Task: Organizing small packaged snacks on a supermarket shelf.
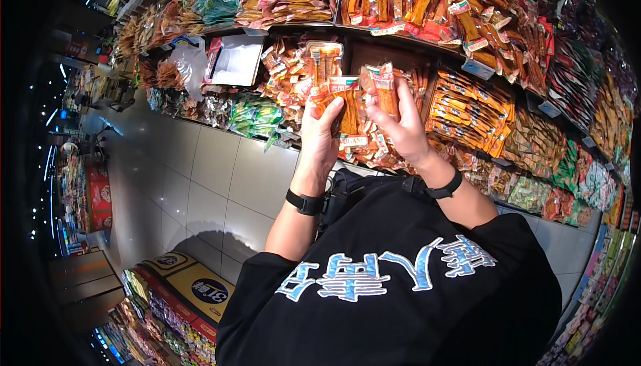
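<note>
My left hand (320, 133) is closed on a clear plastic snack packet (350, 116) of brown strips, its thumb across the front. Just behind those fingers stands a second clear packet (324, 60); whether the hand grips that one too, I cannot tell. A smaller red-and-clear snack packet (386, 95) sits between the thumb and fingers of my right hand (406, 133). Both hands are above a lower shelf bin, where loose small wrapped snacks (373, 148) show beneath them. Black straps circle both wrists.
Large snack packets (395, 3) fill the upper shelf. Orange packets (468, 111) lie in the bin to the right. A white sheet or board (237, 59) and green packets (258, 114) are to the left. Behind on the left, a yellow display stand (193, 281) rises from the tiled floor (210, 166).
</note>
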Demonstrator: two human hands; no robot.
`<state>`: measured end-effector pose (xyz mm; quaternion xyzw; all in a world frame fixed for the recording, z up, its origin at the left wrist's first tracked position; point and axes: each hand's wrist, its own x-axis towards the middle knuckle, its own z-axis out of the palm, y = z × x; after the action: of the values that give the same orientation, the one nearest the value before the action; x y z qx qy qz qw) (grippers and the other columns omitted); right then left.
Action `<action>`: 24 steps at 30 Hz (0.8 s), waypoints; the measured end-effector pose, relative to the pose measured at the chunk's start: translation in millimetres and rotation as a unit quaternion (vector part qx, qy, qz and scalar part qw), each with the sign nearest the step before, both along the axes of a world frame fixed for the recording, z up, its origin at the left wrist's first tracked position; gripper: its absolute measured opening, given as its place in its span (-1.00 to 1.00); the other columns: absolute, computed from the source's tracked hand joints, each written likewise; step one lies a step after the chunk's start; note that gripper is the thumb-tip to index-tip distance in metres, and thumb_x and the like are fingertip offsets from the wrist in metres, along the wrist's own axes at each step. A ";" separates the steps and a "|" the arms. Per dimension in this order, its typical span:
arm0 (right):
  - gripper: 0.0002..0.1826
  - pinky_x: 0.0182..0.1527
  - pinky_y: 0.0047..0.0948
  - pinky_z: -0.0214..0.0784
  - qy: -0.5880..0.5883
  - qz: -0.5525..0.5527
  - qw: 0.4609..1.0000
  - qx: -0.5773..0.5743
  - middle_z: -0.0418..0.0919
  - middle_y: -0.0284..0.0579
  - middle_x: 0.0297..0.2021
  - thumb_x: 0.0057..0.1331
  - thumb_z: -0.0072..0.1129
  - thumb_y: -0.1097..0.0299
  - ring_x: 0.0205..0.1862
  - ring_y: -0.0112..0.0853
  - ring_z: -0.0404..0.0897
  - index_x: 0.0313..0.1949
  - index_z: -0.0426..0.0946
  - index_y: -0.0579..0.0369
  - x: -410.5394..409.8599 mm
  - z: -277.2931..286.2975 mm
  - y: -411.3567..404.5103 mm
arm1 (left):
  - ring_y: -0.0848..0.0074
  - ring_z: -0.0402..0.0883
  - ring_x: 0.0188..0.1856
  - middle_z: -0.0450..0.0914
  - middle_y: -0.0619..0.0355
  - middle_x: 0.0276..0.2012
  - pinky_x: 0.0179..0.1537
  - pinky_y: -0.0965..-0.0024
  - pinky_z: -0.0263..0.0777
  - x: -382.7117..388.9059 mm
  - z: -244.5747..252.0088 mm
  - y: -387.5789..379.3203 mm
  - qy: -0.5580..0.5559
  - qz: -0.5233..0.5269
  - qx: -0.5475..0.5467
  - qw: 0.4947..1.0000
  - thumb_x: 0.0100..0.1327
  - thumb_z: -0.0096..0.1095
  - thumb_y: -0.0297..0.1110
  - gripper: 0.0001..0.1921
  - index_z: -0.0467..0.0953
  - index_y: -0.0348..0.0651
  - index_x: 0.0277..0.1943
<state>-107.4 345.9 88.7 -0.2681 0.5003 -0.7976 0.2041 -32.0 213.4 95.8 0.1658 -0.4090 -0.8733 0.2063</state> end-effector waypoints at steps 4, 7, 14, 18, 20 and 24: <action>-0.18 0.02 -0.34 0.36 0.281 -0.161 0.929 0.177 0.34 0.07 0.04 0.05 0.41 0.31 -0.07 -0.22 0.48 0.21 0.13 0.31 13.6 5.6 -8.2 | 0.43 0.59 -0.07 0.55 0.02 -0.05 -0.04 0.35 0.54 -5.2 -12.4 0.9 -0.002 0.003 -0.003 1.000 0.24 0.16 -0.55 -0.66 0.32 -0.27 0.07; -0.16 0.08 -0.25 0.31 0.375 -0.190 0.884 0.206 0.33 0.12 0.04 0.03 0.43 0.29 0.02 -0.11 0.44 0.20 0.13 0.33 13.7 0.9 -12.0 | 0.43 0.59 -0.07 0.54 0.01 -0.05 -0.04 0.38 0.53 -6.5 -10.1 6.0 0.004 0.007 0.007 1.000 0.24 0.17 -0.55 -0.65 0.31 -0.27 0.07; -0.33 0.10 -0.27 0.31 0.326 -0.150 0.910 0.209 0.41 0.11 -0.04 0.06 0.34 0.38 0.04 -0.12 0.45 0.13 0.24 0.33 12.1 3.8 -12.0 | 0.48 0.58 -0.05 0.54 0.07 -0.04 -0.03 0.37 0.51 -4.7 -6.6 10.8 -0.007 0.032 -0.036 0.999 0.39 0.01 -0.36 -0.73 0.30 -0.22 0.09; -0.46 0.01 -0.42 0.38 0.113 -0.075 0.985 0.105 0.51 -0.03 -0.08 0.15 0.12 0.52 -0.04 -0.33 0.53 0.14 0.24 0.27 5.8 -15.9 -16.5 | 0.49 0.60 -0.15 0.55 0.10 -0.09 -0.15 0.40 0.56 -6.2 -8.4 9.1 -0.018 0.044 -0.018 0.999 0.42 -0.04 -0.31 -0.76 0.32 -0.17 0.07; -0.59 -0.06 -0.40 0.42 -0.046 0.002 0.999 0.022 0.51 -0.03 -0.09 0.24 -0.05 0.54 -0.11 -0.36 0.55 0.10 0.27 0.25 0.6 -11.1 -13.2 | 0.48 0.60 -0.25 0.55 0.11 -0.20 -0.25 0.34 0.59 -0.2 -12.9 2.3 -0.025 0.015 -0.019 0.999 0.44 -0.08 -0.26 -0.75 0.33 -0.20 0.04; -0.61 -0.13 -0.34 0.47 -0.223 0.119 0.963 -0.097 0.53 0.04 -0.16 0.24 -0.23 0.51 -0.20 -0.30 0.57 0.07 0.28 0.24 -7.6 -0.1 -5.8 | 0.47 0.54 -0.24 0.53 0.11 -0.23 -0.27 0.36 0.50 3.5 -2.6 -0.7 -0.016 -0.006 -0.006 1.000 0.43 -0.16 -0.03 -0.62 0.38 -0.19 -0.02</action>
<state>-115.0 340.1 88.6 -0.1598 0.3267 -0.8518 0.3771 -28.4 212.8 93.2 0.1757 -0.4182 -0.8694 0.1958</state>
